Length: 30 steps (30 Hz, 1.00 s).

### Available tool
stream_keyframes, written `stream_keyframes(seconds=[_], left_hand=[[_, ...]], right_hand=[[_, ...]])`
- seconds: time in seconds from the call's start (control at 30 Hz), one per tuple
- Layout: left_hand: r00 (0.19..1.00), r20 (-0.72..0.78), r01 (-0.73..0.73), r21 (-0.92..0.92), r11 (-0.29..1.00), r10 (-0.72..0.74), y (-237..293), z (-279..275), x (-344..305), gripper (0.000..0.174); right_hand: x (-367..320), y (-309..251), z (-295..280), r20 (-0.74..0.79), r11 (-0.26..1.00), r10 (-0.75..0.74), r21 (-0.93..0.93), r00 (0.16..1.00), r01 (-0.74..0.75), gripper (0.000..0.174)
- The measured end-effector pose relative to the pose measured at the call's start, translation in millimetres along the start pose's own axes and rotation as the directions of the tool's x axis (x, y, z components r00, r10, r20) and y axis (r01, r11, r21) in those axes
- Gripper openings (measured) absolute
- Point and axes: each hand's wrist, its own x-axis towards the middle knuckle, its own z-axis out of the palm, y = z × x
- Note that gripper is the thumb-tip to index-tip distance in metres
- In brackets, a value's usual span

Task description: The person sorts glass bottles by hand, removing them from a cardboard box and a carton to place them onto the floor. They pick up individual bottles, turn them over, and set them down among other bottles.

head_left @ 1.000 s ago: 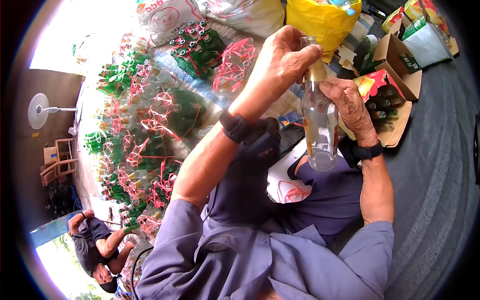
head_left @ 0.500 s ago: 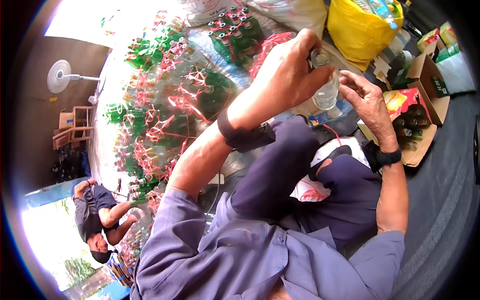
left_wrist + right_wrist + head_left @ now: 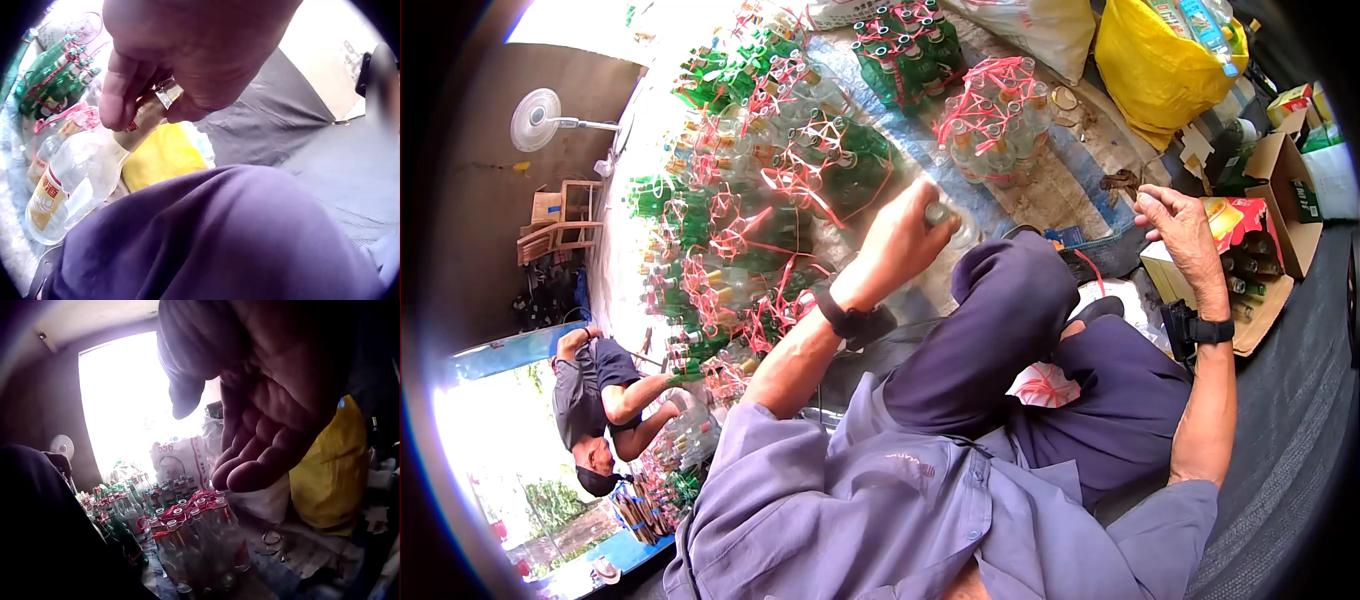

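Note:
My left hand (image 3: 900, 243) grips a clear glass bottle (image 3: 94, 165) by its neck. In the left wrist view the bottle tilts, base down to the left, with a gold label (image 3: 47, 200) on its body and a gold band round the neck. The mouth shows between fingers and thumb. In the head view the hand hides most of it, left of the raised knee. My right hand (image 3: 1185, 235) holds nothing and hangs in the air near the carton of bottles (image 3: 1255, 275), its fingers loosely bent. Beyond it, the right wrist view shows a tied bundle of clear bottles (image 3: 197, 540).
Many green and clear bottles tied with pink string (image 3: 740, 200) stand at the left. A green bundle (image 3: 908, 60) is farther back. A yellow bag (image 3: 1150, 75) holds plastic bottles at the back right. Another person (image 3: 600, 400) sits at the far left, near a fan (image 3: 537, 120).
My left hand has carried the bottle down and to the left, away from my right hand. The right hand has let go of the bottle and moved right. The head view has shifted.

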Motion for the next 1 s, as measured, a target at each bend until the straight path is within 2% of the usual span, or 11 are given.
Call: stream_keyframes(seconds=[0.17,0.27,0.37,0.4,0.53,0.8,1.0], left_hand=[[0.997,0.05,0.059,0.068,0.996,-0.062,-40,20,-45,0.036],[0.973,0.12,0.195,0.05,0.98,-0.199,-57,30,-66,0.035],[0.989,0.045,0.139,0.081,0.987,-0.143,-80,41,-80,0.038],[0.976,0.075,0.199,0.079,0.977,-0.205,-83,43,-82,0.037],[0.984,0.051,0.166,0.086,0.982,-0.17,-101,51,-91,0.035],[0.954,0.151,0.209,0.291,0.934,-0.26,-116,54,-100,0.033],[0.951,0.13,0.235,0.287,0.929,-0.281,-112,58,-102,0.037]], right_hand=[[3,3,2,0.075,0.997,0.047,-0.072,0.996,-0.042,0.039],[4,10,3,0.11,0.996,0.04,-0.085,0.993,-0.03,0.039],[5,12,4,0.121,0.994,0.065,-0.094,0.991,-0.054,0.039],[5,11,4,0.128,0.994,0.07,-0.09,0.989,-0.059,0.041],[4,12,5,0.151,0.993,0.095,-0.085,0.984,-0.083,0.042],[4,11,5,0.176,0.988,0.135,-0.099,0.975,-0.119,0.045],[3,13,5,0.187,0.984,0.155,-0.121,0.97,-0.134,0.043]])
